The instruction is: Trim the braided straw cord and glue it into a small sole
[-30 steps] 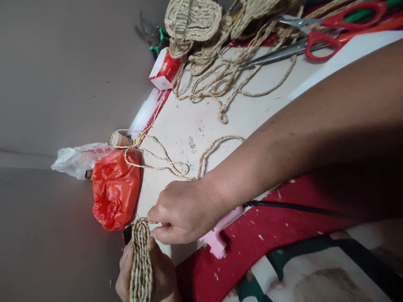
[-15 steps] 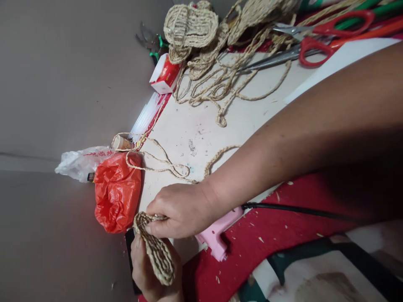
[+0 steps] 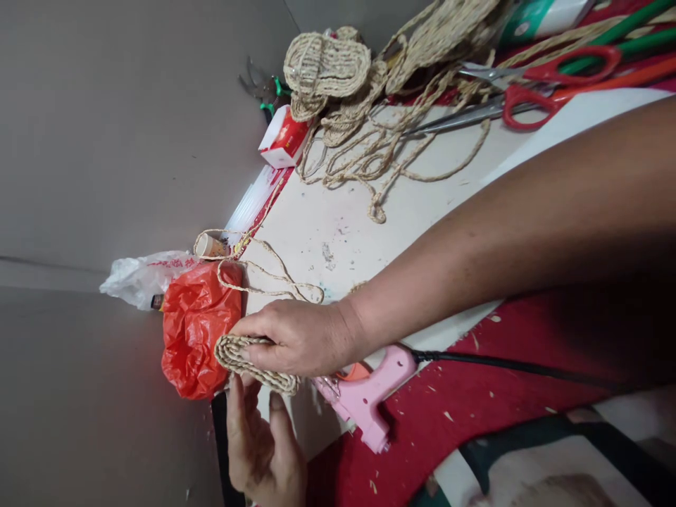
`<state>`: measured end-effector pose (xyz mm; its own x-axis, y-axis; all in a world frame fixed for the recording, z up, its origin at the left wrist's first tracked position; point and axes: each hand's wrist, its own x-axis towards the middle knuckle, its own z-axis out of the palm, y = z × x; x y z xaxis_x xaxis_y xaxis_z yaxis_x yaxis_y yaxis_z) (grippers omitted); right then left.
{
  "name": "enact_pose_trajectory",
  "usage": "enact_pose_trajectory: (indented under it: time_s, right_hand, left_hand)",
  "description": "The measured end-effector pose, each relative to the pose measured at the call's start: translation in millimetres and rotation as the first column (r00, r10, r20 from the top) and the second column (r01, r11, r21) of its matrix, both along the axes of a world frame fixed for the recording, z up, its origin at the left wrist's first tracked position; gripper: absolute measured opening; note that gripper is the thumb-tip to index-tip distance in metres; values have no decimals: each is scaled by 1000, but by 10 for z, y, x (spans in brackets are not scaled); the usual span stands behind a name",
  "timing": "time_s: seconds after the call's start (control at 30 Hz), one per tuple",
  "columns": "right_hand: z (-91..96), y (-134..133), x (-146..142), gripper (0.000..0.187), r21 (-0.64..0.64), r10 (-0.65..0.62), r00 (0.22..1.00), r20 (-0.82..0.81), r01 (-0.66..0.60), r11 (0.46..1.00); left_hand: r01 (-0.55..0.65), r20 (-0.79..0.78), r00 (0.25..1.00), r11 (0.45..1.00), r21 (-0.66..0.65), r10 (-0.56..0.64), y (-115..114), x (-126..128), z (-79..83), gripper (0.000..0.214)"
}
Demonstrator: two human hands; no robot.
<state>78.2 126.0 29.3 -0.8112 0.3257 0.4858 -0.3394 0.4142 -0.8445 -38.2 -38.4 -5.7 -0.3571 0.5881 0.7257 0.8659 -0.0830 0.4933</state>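
Note:
A flat oval coil of braided straw rope (image 3: 277,381) is in my right hand (image 3: 303,336), pinched between thumb and fingers. Just below it in the view, my left hand (image 3: 267,451) has its fingers apart, the tips close to the coil's lower edge; whether they touch it I cannot tell. A loose length of straw rope (image 3: 285,271) loops over the table beyond my right hand. Under my right wrist lies a pink glue gun (image 3: 364,401) with a black cord (image 3: 475,359), partly hidden.
A red plastic bag (image 3: 198,331), a white bag (image 3: 145,278) and a paper cup (image 3: 210,246) stand at the far edge. Toward the top lie red-handled scissors (image 3: 533,105), finished rope coils (image 3: 327,67), a red-and-white box (image 3: 285,137) and pliers (image 3: 261,84).
My left hand has let go of the coil and spread its fingers. The coil has moved up and left in the view, turning flatter in my right hand.

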Motion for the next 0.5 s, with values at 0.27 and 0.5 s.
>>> enact_pose_trajectory:
  time_s: [0.27, 0.5]
  right_hand:
    - [-23, -15, 4, 22, 149, 22, 999, -29, -17, 989]
    - [-24, -34, 32, 21, 178, 91, 995, 45, -98, 979]
  left_hand:
    - [-160, 359, 931, 961, 228, 70, 103, -25, 204, 19]
    - [9, 581, 810, 992, 125, -81, 11, -119, 217, 14]
